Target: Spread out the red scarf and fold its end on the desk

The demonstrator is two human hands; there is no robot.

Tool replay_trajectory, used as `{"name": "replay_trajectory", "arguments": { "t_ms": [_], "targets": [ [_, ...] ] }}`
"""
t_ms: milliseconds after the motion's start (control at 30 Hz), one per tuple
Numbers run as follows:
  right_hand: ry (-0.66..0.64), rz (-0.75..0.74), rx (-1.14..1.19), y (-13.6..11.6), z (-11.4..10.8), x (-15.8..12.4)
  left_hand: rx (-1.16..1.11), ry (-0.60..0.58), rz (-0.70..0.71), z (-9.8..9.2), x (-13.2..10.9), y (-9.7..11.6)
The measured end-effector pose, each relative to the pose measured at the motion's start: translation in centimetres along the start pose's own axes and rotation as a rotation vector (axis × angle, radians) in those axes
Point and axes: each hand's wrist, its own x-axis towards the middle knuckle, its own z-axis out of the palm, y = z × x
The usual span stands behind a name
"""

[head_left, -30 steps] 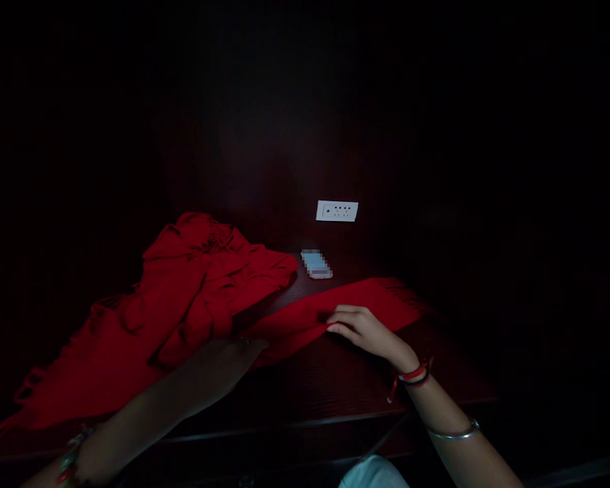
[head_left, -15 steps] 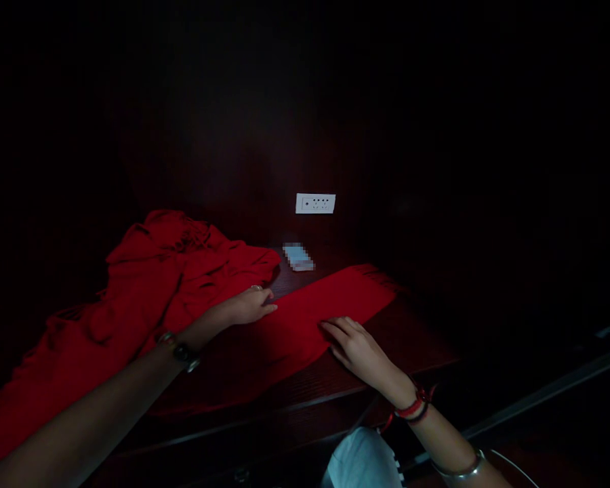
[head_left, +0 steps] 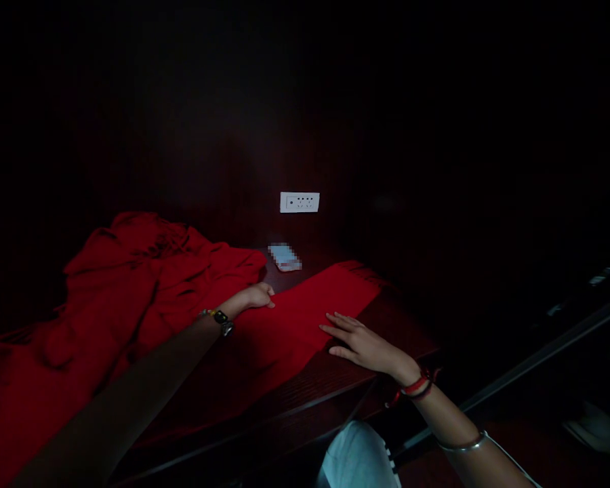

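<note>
A long red scarf (head_left: 305, 315) lies across a dark wooden table (head_left: 386, 329), one end spread flat to the right and the rest bunched in a heap at the left (head_left: 132, 285). My left hand (head_left: 254, 297) rests on the scarf's far edge with its fingers curled over the cloth. My right hand (head_left: 358, 339) lies flat on the scarf's near edge, fingers stretched out and apart. A watch sits on my left wrist, red and black bands and a metal bangle on my right arm.
A small pale box (head_left: 285, 257) lies on the table behind the scarf. A white socket plate (head_left: 299, 202) is set in the dark wall behind. The table's front edge (head_left: 305, 407) runs just below my hands. The room is very dark.
My left hand has reached forward from the near side to the scarf's far edge. My right hand has opened flat on the cloth. The view has shifted a little to the right.
</note>
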Motion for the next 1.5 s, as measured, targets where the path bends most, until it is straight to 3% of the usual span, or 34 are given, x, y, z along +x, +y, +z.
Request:
{"name": "replay_trajectory", "arguments": {
  "t_ms": [100, 200, 267, 367, 500, 633, 767, 833, 900, 1000, 1133, 1200, 1267, 1333, 1433, 1500],
  "targets": [
    [-0.03, 0.027, -0.007, 0.2, -0.4, -0.5, 0.119, 0.165, 0.019, 1.3, -0.9, 0.7],
    [0.016, 0.076, -0.008, 0.7, -1.0, 0.3, 0.351, 0.328, 0.265, 3.2, -3.8, 0.7],
    [0.062, 0.141, -0.027, 1.4, -1.0, 1.4, 0.481, 0.251, 0.443, 4.4, -6.0, 0.2],
    [-0.045, 0.273, -0.064, 2.9, -0.2, 3.1, 0.552, 0.055, 0.551, 5.0, -8.4, -1.2],
    [-0.199, 0.348, -0.092, 4.2, 0.7, 4.0, 0.578, 0.0, 0.553, 4.2, -9.5, -2.9],
    [-0.2, 0.34, -0.045, 2.8, -0.2, 4.5, 0.577, 0.003, 0.569, 3.8, -9.0, -3.9],
    [-0.095, 0.179, -0.025, -1.4, -0.1, 6.3, 0.576, 0.05, 0.525, 4.4, -8.6, -4.0],
    [-0.145, 0.069, -0.004, -2.9, 0.8, 7.3, 0.573, 0.08, 0.476, 4.7, -8.6, -4.0],
    [-0.214, 0.011, 0.013, -2.9, 1.7, 8.0, 0.566, 0.102, 0.441, 4.8, -8.8, -4.1],
    [-0.251, 0.063, 0.0, 0.6, 2.1, 8.1, 0.553, 0.114, 0.437, 4.6, -9.1, -4.3],
    [-0.24, 0.35, -0.073, 7.7, 0.5, 7.3, 0.551, 0.115, 0.444, 4.4, -9.2, -4.4],
    [-0.221, 0.43, -0.093, 9.0, -0.5, 7.3, 0.54, 0.129, 0.447, 4.5, -9.1, -4.4],
    [-0.169, 0.353, -0.097, 7.7, -0.9, 7.6, 0.525, 0.147, 0.449, 4.6, -9.1, -4.4],
    [-0.119, 0.151, -0.082, 4.4, -0.6, 8.2, 0.514, 0.163, 0.445, 4.6, -9.2, -4.4],
    [-0.183, -0.083, -0.031, -0.6, 0.7, 9.4, 0.506, 0.17, 0.438, 4.6, -9.3, -4.4],
    [-0.245, -0.117, -0.007, -1.7, 1.6, 10.1, 0.5, 0.167, 0.441, 4.6, -9.3, -4.5]
  ]
}}
